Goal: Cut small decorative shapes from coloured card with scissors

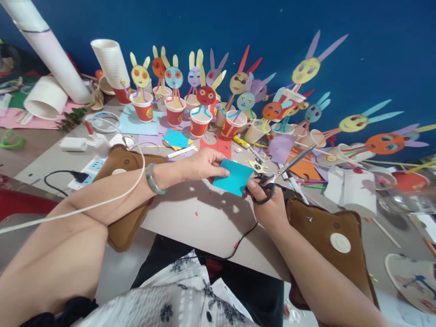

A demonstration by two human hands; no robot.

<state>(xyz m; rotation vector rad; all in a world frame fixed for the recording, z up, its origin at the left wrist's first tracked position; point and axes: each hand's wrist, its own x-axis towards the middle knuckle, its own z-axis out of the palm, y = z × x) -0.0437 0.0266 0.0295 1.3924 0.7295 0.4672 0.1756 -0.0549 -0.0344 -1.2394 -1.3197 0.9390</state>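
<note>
Between my two hands is a square of blue paper (233, 176), held over the near part of the table. My left hand (206, 164) pinches its left edge between thumb and fingers. A pair of scissors (287, 167) with black handles hangs on my right hand (267, 200), the blades pointing away to the upper right. My right thumb and fingers are also at the paper's lower right corner. The fingers beneath the paper are hidden. Just beyond lie a yellow paper scrap with cut-outs (258, 166) and a red sheet (216, 147).
Paper cups with rabbit-faced figures (205, 95) line the back by the blue wall. Two brown cushion-like pads (328, 236) lie at the table's near edge. A white cable (138, 180) crosses over my left forearm. A power strip (91, 171) sits at left.
</note>
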